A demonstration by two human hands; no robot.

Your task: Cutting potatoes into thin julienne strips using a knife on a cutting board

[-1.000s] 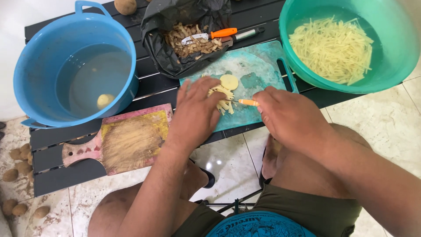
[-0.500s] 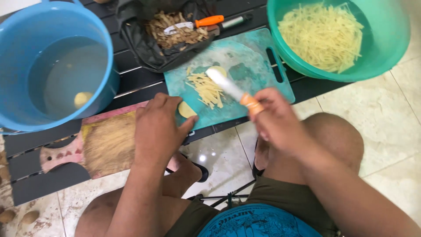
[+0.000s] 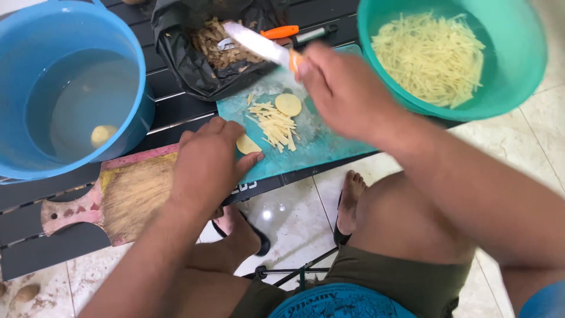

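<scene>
Dark slatted table (image 3: 176,109) over pale glossy floor tiles, our knees under it. At 10 o'clock, big blue plastic tub of water (image 3: 70,88) with one peeled potato (image 3: 103,134) in it. At 2 o'clock, teal plastic bowl (image 3: 529,53) full of pale potato sticks (image 3: 429,56). At 12, black plastic bag of brown peelings (image 3: 220,50), with an orange-handled peeler (image 3: 279,32) beside it. Centre: teal plastic cutting board (image 3: 329,144). At 8 o'clock, worn wooden board with pink edges (image 3: 118,200).

Right hand (image 3: 341,91) is closed round the white-bladed knife with an orange handle (image 3: 259,44), blade raised above the board and pointing toward 11. Left hand (image 3: 206,165) lies mostly flat at the board's left edge, fingers loosely spread, thumb touching a round potato slice (image 3: 247,144). Small pile of cut potato sticks (image 3: 276,123) and a second slice (image 3: 288,105) lie mid-board.

For clean cutting we'd judge: stack slices flat, curl left fingertips back, bring blade down straight, keep sticks even.
</scene>
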